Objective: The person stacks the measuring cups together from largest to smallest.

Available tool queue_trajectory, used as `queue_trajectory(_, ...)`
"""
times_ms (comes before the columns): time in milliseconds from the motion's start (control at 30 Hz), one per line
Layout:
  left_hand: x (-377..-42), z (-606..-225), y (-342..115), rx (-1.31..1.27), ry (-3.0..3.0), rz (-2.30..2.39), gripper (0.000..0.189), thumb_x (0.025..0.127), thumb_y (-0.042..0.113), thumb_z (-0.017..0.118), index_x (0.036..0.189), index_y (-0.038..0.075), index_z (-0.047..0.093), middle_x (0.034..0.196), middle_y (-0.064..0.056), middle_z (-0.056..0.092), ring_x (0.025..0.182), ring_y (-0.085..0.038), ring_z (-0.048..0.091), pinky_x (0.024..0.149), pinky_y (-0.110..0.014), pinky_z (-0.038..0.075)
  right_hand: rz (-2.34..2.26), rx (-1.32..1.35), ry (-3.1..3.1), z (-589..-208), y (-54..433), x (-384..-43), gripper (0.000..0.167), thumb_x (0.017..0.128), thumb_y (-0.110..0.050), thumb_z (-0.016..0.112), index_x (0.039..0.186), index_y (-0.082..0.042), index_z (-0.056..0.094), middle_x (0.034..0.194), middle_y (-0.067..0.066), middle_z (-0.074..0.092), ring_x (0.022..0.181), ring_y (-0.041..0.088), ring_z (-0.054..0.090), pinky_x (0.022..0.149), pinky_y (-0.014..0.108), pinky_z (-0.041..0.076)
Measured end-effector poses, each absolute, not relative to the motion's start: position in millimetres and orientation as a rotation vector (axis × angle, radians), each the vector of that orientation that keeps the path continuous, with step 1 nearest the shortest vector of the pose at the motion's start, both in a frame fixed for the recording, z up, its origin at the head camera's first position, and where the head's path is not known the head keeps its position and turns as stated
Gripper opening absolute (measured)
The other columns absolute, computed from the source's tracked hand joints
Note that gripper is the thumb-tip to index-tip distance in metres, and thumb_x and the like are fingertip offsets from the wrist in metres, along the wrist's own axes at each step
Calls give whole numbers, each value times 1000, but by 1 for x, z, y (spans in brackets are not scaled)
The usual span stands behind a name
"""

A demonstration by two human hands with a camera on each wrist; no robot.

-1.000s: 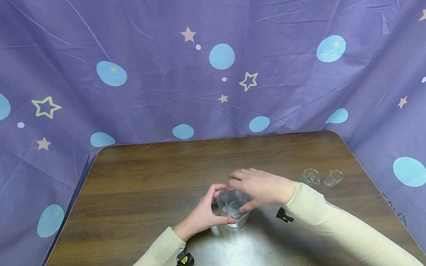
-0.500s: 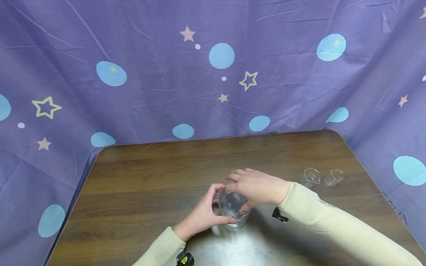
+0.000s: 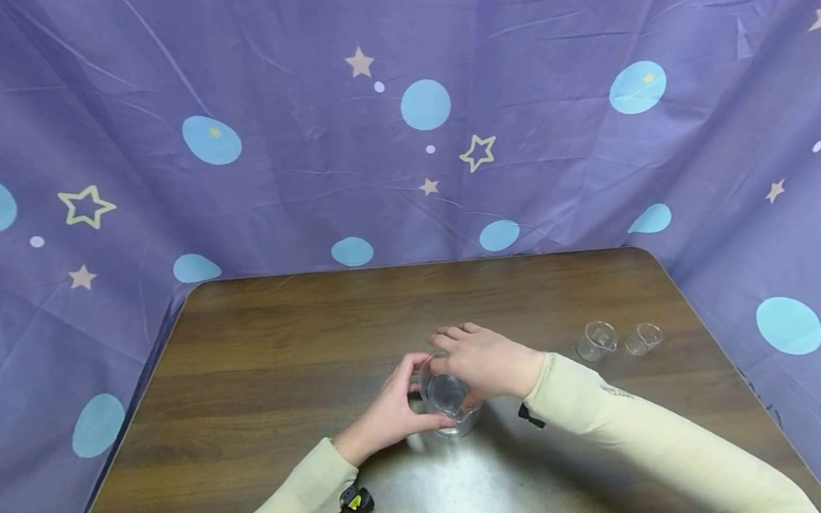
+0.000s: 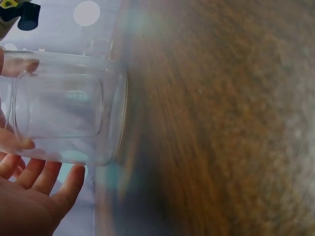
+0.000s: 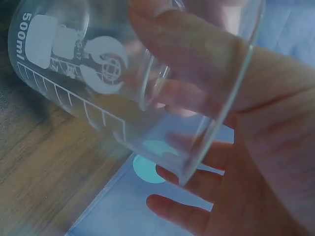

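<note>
A large clear beaker (image 3: pixel 467 423), marked 500ml in the right wrist view, stands near the middle of the table. My left hand (image 3: pixel 396 407) grips its side, fingers round the far wall and thumb near. Inside it is a smaller clear beaker (image 4: pixel 66 108), whose base shows a gap above the large beaker's bottom in the left wrist view. My right hand (image 3: pixel 491 362) comes from above with its thumb (image 5: pixel 192 59) inside the large beaker's rim, pinching the smaller beaker near its rim. Its other fingers spread out past the glass.
Two smaller clear beakers stand on the right of the wooden table (image 3: pixel 300 320): a medium one (image 3: pixel 597 343) and a tiny one (image 3: pixel 645 339) beside it. A purple curtain (image 3: pixel 288 138) with stars and dots hangs round the back and sides.
My right hand and forearm have shifted slightly left over the large beaker, still holding the smaller beaker. My left hand stays in place.
</note>
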State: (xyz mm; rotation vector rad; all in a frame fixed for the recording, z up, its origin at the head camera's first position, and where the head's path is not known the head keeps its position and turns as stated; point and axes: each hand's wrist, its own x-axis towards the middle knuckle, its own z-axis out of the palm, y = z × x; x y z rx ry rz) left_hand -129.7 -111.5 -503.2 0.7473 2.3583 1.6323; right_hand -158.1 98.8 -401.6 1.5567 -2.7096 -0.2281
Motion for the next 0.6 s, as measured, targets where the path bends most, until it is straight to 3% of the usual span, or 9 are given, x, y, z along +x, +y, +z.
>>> queue_trajectory(600,-130,-500,-112,725,2329,1614,83,79,21,93,143,5,41,145,-16,52,132,-33,53,108,-48,53,-365,1544,-2618,-406,92,-156,67,64,-57,94,117,-22,74,148,13,57,135,32,55,106,46,52)
